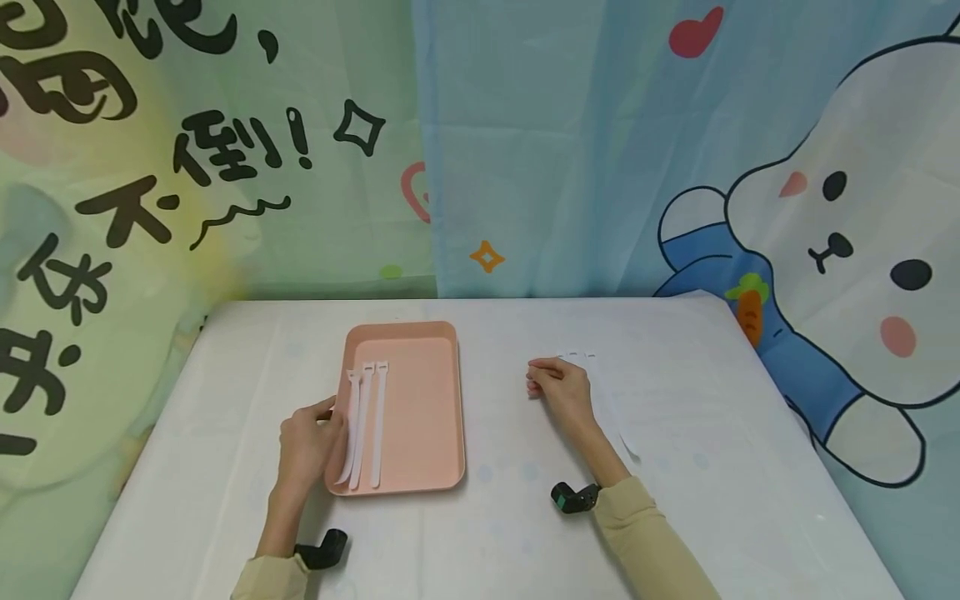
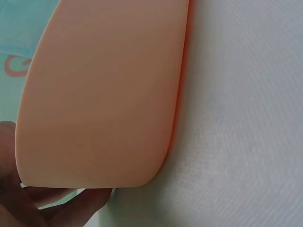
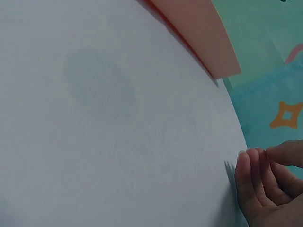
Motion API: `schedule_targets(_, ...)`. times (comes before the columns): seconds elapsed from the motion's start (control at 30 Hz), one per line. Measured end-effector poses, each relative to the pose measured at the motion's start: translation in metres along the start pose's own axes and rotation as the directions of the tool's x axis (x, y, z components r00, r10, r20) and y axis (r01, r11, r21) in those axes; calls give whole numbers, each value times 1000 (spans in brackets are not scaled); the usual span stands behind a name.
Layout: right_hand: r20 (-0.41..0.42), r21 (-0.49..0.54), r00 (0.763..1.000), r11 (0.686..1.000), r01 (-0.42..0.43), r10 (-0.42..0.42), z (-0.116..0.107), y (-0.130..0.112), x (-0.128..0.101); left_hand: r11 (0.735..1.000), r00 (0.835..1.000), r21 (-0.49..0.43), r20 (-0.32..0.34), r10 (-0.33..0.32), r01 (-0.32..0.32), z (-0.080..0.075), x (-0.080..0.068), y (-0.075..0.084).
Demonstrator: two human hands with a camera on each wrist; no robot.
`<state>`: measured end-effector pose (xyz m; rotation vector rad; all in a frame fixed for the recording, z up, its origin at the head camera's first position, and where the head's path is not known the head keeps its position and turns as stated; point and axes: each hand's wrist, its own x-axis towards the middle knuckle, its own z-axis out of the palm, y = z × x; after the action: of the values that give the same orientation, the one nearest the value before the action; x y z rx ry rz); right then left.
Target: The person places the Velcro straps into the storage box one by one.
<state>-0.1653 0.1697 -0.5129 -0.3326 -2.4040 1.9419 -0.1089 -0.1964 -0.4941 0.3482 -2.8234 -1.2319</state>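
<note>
A pink rectangular tray (image 1: 420,417) lies on the white table. Three slim white plastic utensils (image 1: 377,425), slotted at their far ends, rest lengthwise along its left side; they resemble disposable knives. My left hand (image 1: 307,442) grips the tray's left rim; in the left wrist view its fingers (image 2: 85,205) show beside the tray's outer wall. To the right of the tray, my right hand (image 1: 566,396) hovers with its fingers bent loosely and the thumb against the fingertips. Nothing shows between them. Just beyond and beside it lie more white utensils (image 1: 632,450), hardly visible against the cloth.
White cloth covers the table (image 1: 495,533). Behind it hang a green curtain (image 1: 337,233) with black lettering and a blue curtain (image 1: 540,167) with a cartoon rabbit. Each wrist wears a small black camera (image 1: 573,497).
</note>
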Motion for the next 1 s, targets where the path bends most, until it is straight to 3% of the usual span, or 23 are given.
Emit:
schedule_targets(0.57, -85, -110, 996, 993, -30, 21, -46, 4, 10, 1000, 1000, -3, -6, 10, -10, 0, 0, 0)
schedule_targets(1.0, -169, -381, 983, 924, 1, -71, -76, 12, 19, 1000, 1000, 8, 5, -7, 7, 0, -1, 1)
